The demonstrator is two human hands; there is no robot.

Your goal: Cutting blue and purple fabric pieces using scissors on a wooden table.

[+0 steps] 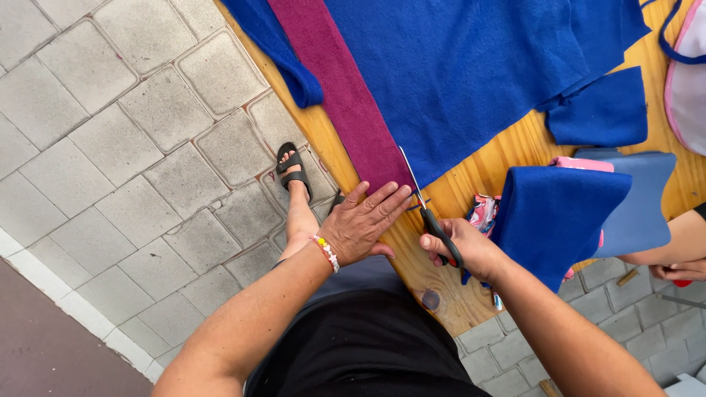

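While the left hand (360, 226) presses spread fingers flat on the maroon fabric strip (346, 95), the right hand (463, 246) grips scissors (426, 209), blades seemingly at the strip's end.

No labels, signs or screens are visible; the only package-like item is a small crumpled wrapper (483, 212), multicoloured in pink, white and teal, lying on the wooden table (515, 151) just beside the folded blue fabric (555, 213).

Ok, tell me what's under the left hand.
The left hand presses flat on the maroon fabric strip, which lies on the wooden table. The strip's near end is covered.
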